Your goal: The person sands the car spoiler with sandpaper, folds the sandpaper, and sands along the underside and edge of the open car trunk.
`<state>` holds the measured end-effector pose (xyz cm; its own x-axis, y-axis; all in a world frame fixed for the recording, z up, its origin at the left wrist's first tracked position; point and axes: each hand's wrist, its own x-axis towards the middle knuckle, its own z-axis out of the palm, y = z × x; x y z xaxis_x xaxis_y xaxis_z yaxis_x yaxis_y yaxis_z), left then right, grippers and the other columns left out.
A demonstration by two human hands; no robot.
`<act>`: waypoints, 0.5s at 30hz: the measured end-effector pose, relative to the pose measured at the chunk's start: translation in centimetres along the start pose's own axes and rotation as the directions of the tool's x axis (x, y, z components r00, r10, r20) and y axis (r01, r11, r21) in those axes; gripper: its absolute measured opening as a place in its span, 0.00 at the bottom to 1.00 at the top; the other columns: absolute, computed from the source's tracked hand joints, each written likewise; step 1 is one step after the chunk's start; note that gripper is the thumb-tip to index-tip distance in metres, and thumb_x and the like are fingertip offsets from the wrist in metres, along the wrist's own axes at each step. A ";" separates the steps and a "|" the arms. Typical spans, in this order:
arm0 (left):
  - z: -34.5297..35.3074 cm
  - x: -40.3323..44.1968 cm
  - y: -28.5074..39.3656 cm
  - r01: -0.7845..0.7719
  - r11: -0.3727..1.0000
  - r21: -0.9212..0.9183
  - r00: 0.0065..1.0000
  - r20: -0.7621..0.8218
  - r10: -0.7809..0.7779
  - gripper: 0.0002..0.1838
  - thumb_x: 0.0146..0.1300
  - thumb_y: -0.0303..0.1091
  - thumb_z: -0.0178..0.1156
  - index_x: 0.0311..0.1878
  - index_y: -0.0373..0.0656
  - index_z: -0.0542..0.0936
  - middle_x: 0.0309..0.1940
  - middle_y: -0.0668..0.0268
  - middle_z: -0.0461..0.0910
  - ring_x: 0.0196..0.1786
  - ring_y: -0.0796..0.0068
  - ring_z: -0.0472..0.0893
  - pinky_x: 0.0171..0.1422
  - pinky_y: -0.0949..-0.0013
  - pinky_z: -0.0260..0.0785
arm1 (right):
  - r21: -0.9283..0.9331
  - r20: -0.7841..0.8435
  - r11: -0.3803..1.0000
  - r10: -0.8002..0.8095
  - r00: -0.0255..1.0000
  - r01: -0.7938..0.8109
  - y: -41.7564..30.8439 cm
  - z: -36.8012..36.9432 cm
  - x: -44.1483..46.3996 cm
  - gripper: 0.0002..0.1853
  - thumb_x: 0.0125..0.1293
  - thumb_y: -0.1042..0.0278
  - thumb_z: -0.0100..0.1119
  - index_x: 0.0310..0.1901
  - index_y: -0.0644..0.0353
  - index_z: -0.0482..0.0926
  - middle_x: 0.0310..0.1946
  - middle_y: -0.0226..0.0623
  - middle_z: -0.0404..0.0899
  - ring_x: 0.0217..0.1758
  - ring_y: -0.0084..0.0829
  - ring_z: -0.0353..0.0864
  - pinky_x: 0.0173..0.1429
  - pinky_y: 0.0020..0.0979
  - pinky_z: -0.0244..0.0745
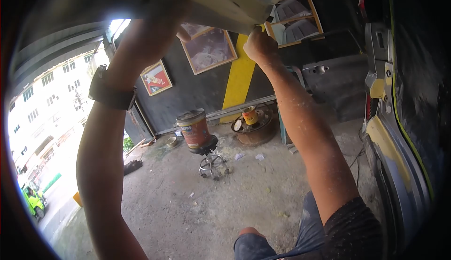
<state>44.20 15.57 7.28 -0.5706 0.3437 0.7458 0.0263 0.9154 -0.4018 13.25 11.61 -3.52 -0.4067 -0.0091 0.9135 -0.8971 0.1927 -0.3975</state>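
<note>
A person is raising both bare arms overhead. A large, pale grey, smoothly curved panel (225,3) is spreading above and between the hands, running out of view at the top, so its full shape and support are not showing.

The right hand (261,46) is curling into a tight fist and appears to be gripping the panel's lower corner; a small yellow patch is showing at the top of the fist, too unclear to name. The left hand (152,34) is reaching up under the panel, its thumb standing apart and its other fingers vanishing into shadow, so whether it is gripping or only pressing cannot be told. A black, band-like watch (110,90) is circling the wrist below it.

The panel is looking like a stiff, thin shell, probably light for its breadth but awkward to balance. Its smooth face is likely offering little grip, and its finish may be scratching easily. The firmest hold is probably lying along the lower rim, beside the right hand, with a flat palm supporting it near the left.

Well below and between the hands, an orange-and-grey cylindrical bucket (195,130) is sitting on a black, wheeled stool (211,163). Below the right hand, a small yellow-and-red can (250,115) is resting on a brown, round, rusty-looking base (256,137).
</note>
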 end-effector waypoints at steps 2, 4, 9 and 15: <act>0.0 0.3 0.2 -0.145 0.972 0.186 0.988 0.069 0.135 0.16 0.76 0.38 0.55 0.57 0.36 0.77 0.39 0.53 0.85 0.35 0.61 0.89 0.40 0.63 0.82 | -0.035 0.035 0.999 0.001 0.999 0.000 -0.4 -0.6 0.0 0.15 0.64 0.65 0.59 0.48 0.66 0.79 0.30 0.55 0.84 0.42 0.52 0.88 0.49 0.45 0.83; 0.6 0.4 1.7 -0.032 0.998 0.061 0.999 0.030 0.030 0.16 0.76 0.37 0.54 0.56 0.35 0.77 0.38 0.53 0.85 0.34 0.61 0.89 0.39 0.63 0.82 | 0.022 0.044 0.989 -0.146 0.988 0.145 -0.8 -1.5 0.4 0.13 0.63 0.64 0.60 0.43 0.65 0.80 0.29 0.54 0.84 0.38 0.52 0.88 0.46 0.47 0.83; 0.6 0.6 3.0 0.007 0.999 -0.052 0.999 0.031 -0.006 0.16 0.75 0.37 0.51 0.54 0.32 0.77 0.38 0.53 0.86 0.33 0.62 0.88 0.39 0.64 0.82 | 0.018 -0.075 0.975 -0.218 0.973 0.220 -1.2 -2.0 -0.5 0.11 0.62 0.63 0.60 0.36 0.64 0.81 0.28 0.53 0.84 0.32 0.53 0.87 0.40 0.49 0.83; 0.5 0.7 3.2 0.178 0.982 -0.071 0.983 0.068 -0.173 0.18 0.76 0.40 0.50 0.51 0.31 0.78 0.38 0.54 0.87 0.33 0.64 0.88 0.39 0.65 0.82 | -0.039 -0.046 0.956 -0.292 0.955 0.290 -0.9 -2.3 0.2 0.11 0.64 0.64 0.58 0.35 0.64 0.82 0.28 0.53 0.85 0.33 0.52 0.88 0.39 0.48 0.83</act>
<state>43.47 18.62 6.29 -0.6214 0.1653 0.7659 -0.0168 0.9745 -0.2240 14.39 13.71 -2.76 -0.1186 -0.0194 0.9928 -0.9691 0.2200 -0.1115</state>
